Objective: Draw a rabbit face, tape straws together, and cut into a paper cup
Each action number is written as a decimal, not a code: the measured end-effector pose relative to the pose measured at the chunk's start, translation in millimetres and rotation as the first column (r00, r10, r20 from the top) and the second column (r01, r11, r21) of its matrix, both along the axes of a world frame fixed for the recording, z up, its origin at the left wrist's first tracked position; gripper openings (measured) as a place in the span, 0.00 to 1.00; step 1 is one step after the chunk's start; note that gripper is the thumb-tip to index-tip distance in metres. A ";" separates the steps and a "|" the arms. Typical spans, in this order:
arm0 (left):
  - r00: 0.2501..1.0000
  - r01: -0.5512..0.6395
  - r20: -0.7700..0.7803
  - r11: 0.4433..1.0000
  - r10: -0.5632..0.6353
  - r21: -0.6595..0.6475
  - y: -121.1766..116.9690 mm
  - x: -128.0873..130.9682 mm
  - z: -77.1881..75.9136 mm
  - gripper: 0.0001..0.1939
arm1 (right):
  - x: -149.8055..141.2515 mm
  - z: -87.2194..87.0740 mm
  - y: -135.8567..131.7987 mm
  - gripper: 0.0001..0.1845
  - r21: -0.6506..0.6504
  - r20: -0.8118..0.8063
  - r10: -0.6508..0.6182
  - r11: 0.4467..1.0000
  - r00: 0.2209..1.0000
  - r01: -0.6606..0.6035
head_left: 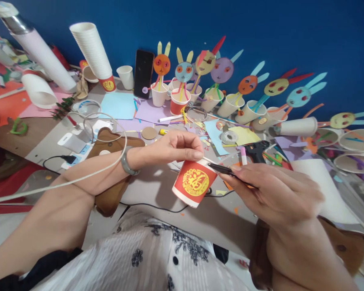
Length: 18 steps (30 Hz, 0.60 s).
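A red paper cup [195,182] with a round gold emblem and a white base band hangs tilted above the table. My left hand [182,147] pinches its rim between thumb and fingers. In my right hand [269,188] is a slim black tool [221,169], whose narrow end touches the cup at the right side of the rim. My fingers cover much of the tool, so its exact kind is hard to make out. The inside of the cup is hidden from view.
Paper cups with rabbit-faced figures [184,72] line the blue wall. Behind my left hand stand a cup stack [92,50] and a phone [143,72]. A black glue gun [256,151] lies beyond my right hand. A white cable [79,182] crosses my left arm.
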<state>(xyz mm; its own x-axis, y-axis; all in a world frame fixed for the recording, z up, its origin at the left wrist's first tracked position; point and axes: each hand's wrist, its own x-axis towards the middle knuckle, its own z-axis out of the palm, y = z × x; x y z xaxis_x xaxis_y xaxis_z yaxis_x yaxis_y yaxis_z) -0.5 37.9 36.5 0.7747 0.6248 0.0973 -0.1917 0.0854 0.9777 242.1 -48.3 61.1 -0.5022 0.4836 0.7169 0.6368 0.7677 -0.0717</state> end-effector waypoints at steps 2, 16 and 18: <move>1.000 -0.004 -0.013 1.000 0.004 -0.004 -0.9 -0.2 1.6 0.22 | -0.4 -1.5 1.8 0.12 -0.037 -0.041 -0.019 0.999 0.999 0.017; 0.999 -0.034 -0.027 0.999 0.034 -0.013 0.2 2.3 0.1 0.24 | 7.6 3.8 8.5 0.14 -0.281 -0.329 0.084 0.942 0.940 -0.182; 0.997 -0.074 -0.026 0.997 0.074 -0.001 0.8 2.7 -1.5 0.23 | 14.0 3.1 8.2 0.09 -0.385 -0.437 0.109 0.874 0.893 -0.296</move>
